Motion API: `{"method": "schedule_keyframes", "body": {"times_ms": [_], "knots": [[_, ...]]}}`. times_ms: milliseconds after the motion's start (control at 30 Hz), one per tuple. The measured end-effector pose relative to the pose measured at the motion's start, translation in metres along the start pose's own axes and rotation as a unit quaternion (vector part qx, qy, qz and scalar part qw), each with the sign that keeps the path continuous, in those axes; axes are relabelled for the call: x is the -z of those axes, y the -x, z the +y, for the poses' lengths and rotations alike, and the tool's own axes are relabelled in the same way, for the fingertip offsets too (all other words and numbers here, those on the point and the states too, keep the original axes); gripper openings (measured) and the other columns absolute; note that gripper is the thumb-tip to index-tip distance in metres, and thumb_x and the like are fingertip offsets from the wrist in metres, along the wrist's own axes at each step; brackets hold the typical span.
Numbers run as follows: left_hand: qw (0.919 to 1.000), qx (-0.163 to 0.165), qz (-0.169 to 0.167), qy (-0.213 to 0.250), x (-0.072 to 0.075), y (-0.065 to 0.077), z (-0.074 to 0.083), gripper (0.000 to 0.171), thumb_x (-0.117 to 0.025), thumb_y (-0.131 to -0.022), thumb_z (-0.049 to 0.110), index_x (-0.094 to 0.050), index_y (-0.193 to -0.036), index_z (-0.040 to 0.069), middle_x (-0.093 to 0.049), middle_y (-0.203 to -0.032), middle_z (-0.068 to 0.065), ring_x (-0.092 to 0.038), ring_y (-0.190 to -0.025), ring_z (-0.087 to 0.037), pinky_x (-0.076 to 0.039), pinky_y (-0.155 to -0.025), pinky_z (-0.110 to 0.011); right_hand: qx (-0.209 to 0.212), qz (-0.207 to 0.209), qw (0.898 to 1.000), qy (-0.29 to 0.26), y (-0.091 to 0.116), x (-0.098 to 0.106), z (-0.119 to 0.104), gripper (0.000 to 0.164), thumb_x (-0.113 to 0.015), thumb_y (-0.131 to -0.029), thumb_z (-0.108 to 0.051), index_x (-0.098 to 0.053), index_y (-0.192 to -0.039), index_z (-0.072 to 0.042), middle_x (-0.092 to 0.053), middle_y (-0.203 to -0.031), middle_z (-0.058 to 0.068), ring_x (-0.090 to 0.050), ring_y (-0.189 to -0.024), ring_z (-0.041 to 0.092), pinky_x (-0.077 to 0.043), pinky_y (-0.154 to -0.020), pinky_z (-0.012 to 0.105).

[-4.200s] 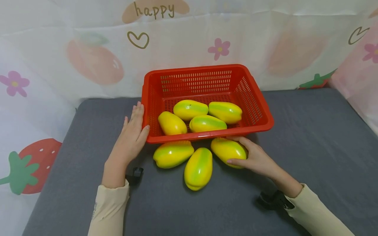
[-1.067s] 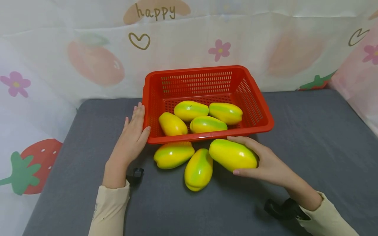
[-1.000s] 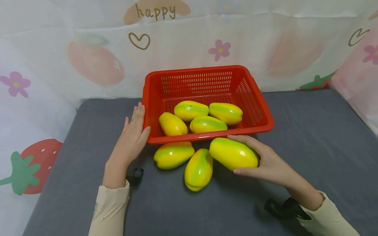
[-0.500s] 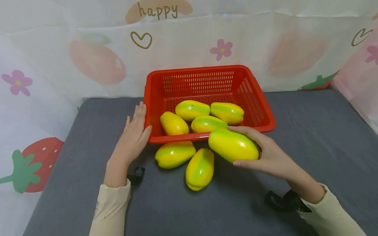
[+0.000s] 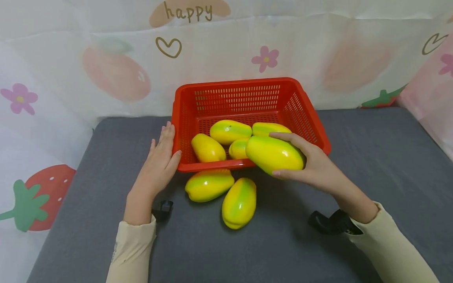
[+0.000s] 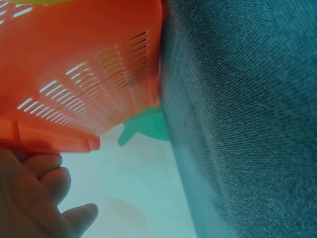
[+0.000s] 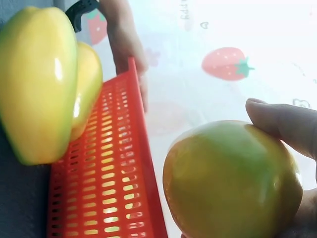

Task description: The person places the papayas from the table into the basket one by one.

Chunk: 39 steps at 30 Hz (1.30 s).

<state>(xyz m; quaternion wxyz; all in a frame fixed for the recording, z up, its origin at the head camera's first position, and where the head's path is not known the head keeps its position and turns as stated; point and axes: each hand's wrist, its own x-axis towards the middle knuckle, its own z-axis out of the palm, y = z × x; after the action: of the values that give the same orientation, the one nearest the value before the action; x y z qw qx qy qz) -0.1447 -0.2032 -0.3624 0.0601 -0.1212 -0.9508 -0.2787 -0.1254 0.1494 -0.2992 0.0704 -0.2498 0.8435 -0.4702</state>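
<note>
My right hand (image 5: pixel 318 165) grips a yellow-green papaya (image 5: pixel 274 154) between thumb and fingers, raised over the front rim of a red plastic basket (image 5: pixel 237 98). In the right wrist view the held papaya (image 7: pixel 233 183) hangs above the slotted basket wall (image 7: pixel 111 163). Several papayas (image 5: pixel 230 131) lie inside the basket, one partly hidden by the held fruit. My left hand (image 5: pixel 157 167) rests flat along the basket's left side, fingers straight; the left wrist view shows its fingers (image 6: pixel 54 181) at the rim. Two more papayas, one lying sideways (image 5: pixel 209 185) and one lengthwise (image 5: pixel 239 203), are before the basket.
A grey cloth (image 5: pixel 269 251) covers the table. Behind it hangs a pale curtain (image 5: pixel 219 51) printed with fruit and flowers, close to the basket's back. Black wrist mounts (image 5: pixel 332 223) sit at both cuffs.
My right hand has picked the papaya up from the table before the basket and carried it up and forward over the front rim. The left hand has stayed at the basket's side.
</note>
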Motion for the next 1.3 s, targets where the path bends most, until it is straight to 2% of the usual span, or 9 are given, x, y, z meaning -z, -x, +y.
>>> {"method": "schedule_keyframes", "body": {"times_ms": [133, 367, 600, 733, 933, 1133, 1300], "knots": [[1.0, 0.001, 0.001, -0.005, -0.001, 0.0, -0.001, 0.067, -0.039, -0.098, 0.027, -0.004, -0.152, 0.01, -0.004, -0.158, -0.006, -0.002, -0.144, -0.022, -0.004, -0.112, -0.054, -0.012, -0.002, 1.0, 0.007, -0.008, 0.003, -0.002, 0.068, -0.074, -0.08, -0.02, -0.042, -0.14, -0.022, -0.048, -0.128, 0.003, -0.046, -0.101, 0.023, -0.045, -0.079, 0.042], [1.0, 0.005, 0.0, -0.005, -0.001, 0.0, 0.0, 0.067, -0.039, -0.098, 0.026, -0.003, -0.152, 0.01, -0.003, -0.158, -0.006, -0.002, -0.144, -0.023, -0.004, -0.113, -0.054, -0.004, 0.006, 1.0, 0.002, -0.023, 0.01, 0.001, 0.068, -0.072, -0.082, -0.019, -0.041, -0.142, -0.017, -0.046, -0.135, 0.001, -0.045, -0.103, 0.022, -0.043, -0.083, 0.042], [0.9999, 0.005, -0.002, -0.009, 0.0, 0.0, 0.001, 0.067, -0.038, -0.098, 0.026, -0.003, -0.152, 0.011, -0.003, -0.158, -0.006, -0.002, -0.144, -0.022, -0.005, -0.112, -0.055, -0.046, 0.015, 0.999, 0.001, -0.034, 0.019, 0.001, 0.068, -0.073, -0.081, -0.022, -0.041, -0.141, -0.02, -0.044, -0.135, 0.0, -0.044, -0.106, 0.022, -0.044, -0.085, 0.041], [1.0, 0.005, -0.001, -0.007, 0.0, 0.0, 0.001, 0.067, -0.039, -0.098, 0.027, -0.003, -0.152, 0.011, -0.002, -0.158, -0.005, -0.002, -0.144, -0.022, -0.004, -0.112, -0.054, -0.047, 0.018, 0.999, 0.013, -0.043, 0.025, 0.005, 0.07, -0.072, -0.082, -0.021, -0.038, -0.143, -0.017, -0.043, -0.136, 0.006, -0.044, -0.106, 0.025, -0.042, -0.085, 0.041], [1.0, 0.005, 0.001, -0.005, -0.001, 0.0, -0.001, 0.068, -0.039, -0.097, 0.028, -0.004, -0.152, 0.011, -0.003, -0.158, -0.006, -0.002, -0.144, -0.022, -0.005, -0.112, -0.055, -0.081, 0.021, 0.996, 0.024, -0.058, 0.038, 0.011, 0.071, -0.071, -0.083, -0.022, -0.036, -0.144, -0.018, -0.041, -0.135, 0.009, -0.043, -0.107, 0.029, -0.044, -0.083, 0.04], [1.0, 0.0, 0.002, -0.004, -0.001, 0.0, -0.001, 0.067, -0.038, -0.097, 0.027, -0.004, -0.152, 0.009, -0.002, -0.158, -0.006, -0.001, -0.144, -0.022, -0.004, -0.112, -0.055, -0.113, 0.011, 0.993, 0.039, -0.068, 0.052, 0.01, 0.074, -0.071, -0.083, -0.027, -0.032, -0.145, -0.019, -0.04, -0.133, 0.01, -0.042, -0.11, 0.03, -0.043, -0.086, 0.042], [1.0, -0.007, 0.0, 0.004, 0.0, 0.0, -0.001, 0.065, -0.037, -0.098, 0.025, -0.005, -0.152, 0.006, -0.003, -0.158, -0.009, -0.001, -0.144, -0.024, -0.003, -0.112, -0.055, -0.12, 0.005, 0.992, 0.043, -0.079, 0.06, 0.007, 0.074, -0.07, -0.083, -0.029, -0.031, -0.145, -0.018, -0.04, -0.131, 0.01, -0.041, -0.111, 0.029, -0.045, -0.086, 0.04]]}}
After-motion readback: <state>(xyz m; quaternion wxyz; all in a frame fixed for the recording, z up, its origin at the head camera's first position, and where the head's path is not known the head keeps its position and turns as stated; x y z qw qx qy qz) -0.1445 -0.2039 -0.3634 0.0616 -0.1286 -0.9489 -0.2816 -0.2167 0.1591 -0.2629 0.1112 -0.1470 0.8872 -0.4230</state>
